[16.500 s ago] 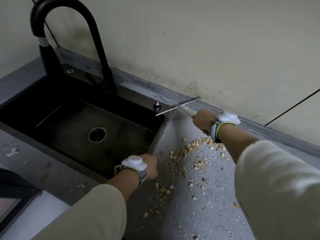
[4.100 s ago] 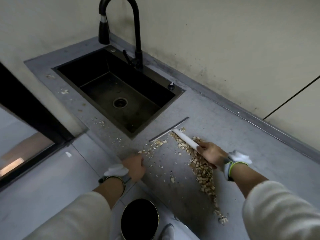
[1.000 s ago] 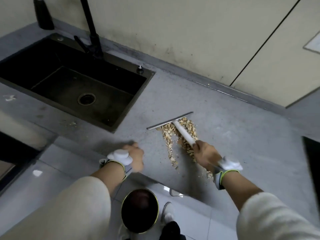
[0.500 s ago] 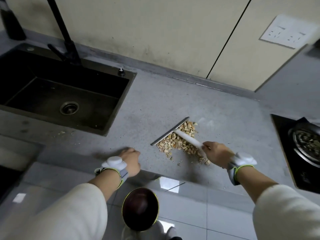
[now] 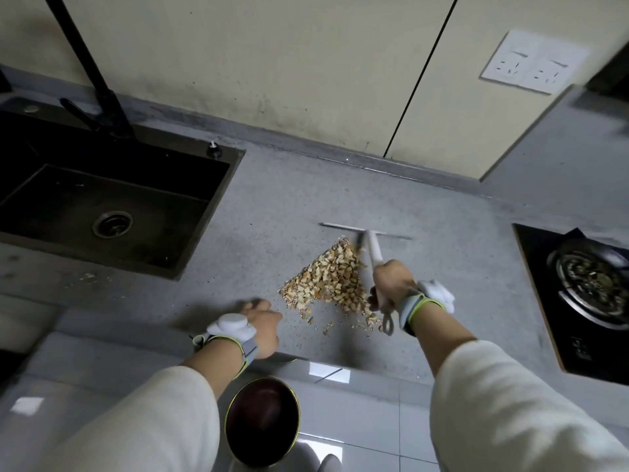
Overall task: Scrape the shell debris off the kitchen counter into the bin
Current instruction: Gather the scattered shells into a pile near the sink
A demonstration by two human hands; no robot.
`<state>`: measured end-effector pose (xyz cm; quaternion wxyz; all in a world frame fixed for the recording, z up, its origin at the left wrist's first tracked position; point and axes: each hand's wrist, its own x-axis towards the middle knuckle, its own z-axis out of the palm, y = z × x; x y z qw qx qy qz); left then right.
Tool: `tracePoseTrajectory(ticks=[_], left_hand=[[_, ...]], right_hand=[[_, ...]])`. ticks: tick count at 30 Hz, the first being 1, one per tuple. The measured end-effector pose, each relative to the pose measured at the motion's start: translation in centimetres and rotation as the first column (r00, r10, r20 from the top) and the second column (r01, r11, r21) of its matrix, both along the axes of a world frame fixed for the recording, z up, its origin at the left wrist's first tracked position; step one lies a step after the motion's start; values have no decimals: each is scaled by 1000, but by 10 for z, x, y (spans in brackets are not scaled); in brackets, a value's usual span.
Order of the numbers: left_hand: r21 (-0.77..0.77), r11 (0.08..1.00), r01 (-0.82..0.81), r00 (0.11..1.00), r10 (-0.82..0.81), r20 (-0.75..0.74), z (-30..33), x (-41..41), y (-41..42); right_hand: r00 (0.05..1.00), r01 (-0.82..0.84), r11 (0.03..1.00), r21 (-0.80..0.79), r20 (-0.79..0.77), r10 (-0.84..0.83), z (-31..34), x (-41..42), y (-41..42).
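Note:
A tan pile of shell debris (image 5: 328, 279) lies on the grey counter (image 5: 279, 199), close to its front edge. My right hand (image 5: 391, 284) grips the white handle of a scraper (image 5: 372, 248); its thin metal blade sits on the counter just behind and right of the pile. My left hand (image 5: 263, 327) rests on the counter's front edge, left of the pile, fingers curled, holding nothing. A round dark bin (image 5: 262, 425) stands on the floor below the edge, beneath my left hand.
A black sink (image 5: 102, 202) with a black tap (image 5: 98, 80) is set in the counter at the left. A gas hob (image 5: 592, 294) sits at the right. A wall socket (image 5: 534, 63) is on the back wall. A few crumbs lie by the sink's front rim.
The scraper blade has swung from the pile's left side to behind its right end, now lying level across. The pile sits spread in a wedge nearer the front edge. My left hand stays put.

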<state>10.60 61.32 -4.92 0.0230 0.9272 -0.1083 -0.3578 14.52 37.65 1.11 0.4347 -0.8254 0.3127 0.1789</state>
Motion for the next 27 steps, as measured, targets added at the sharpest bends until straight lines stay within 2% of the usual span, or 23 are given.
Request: tracePoseTrajectory(ticks=[3, 7, 11, 14, 19, 24, 25, 27], left_hand=[[-25, 999, -45, 999, 45, -12, 7, 2, -5], [-128, 982, -137, 989, 144, 44, 9, -4, -12], [-195, 968, -155, 983, 172, 68, 11, -14, -22], [-236, 955, -182, 970, 214, 114, 15, -18, -30], [-347, 886, -308, 922, 368, 119, 19, -26, -29], [-444, 723, -529, 754, 640, 144, 25, -55, -30], [-460, 689, -560, 720, 680, 141, 24, -58, -28], [-483, 590, -647, 617, 778, 123, 27, -77, -30]], right_hand=[[993, -108, 986, -128, -54, 102, -14, -16, 13], [990, -142, 984, -104, 7, 143, -32, -57, 39], [992, -123, 992, 21, 19, 122, -25, -72, 34], [996, 0, 984, 178, 93, -16, -11, -75, 14], [978, -55, 949, 310, 207, -11, -6, -71, -24], [926, -364, 864, 348, 235, 295, -9, -47, -39], [919, -381, 848, 368, 250, 305, -9, -47, -34], [871, -489, 764, 421, 277, 405, -9, -50, -23]])
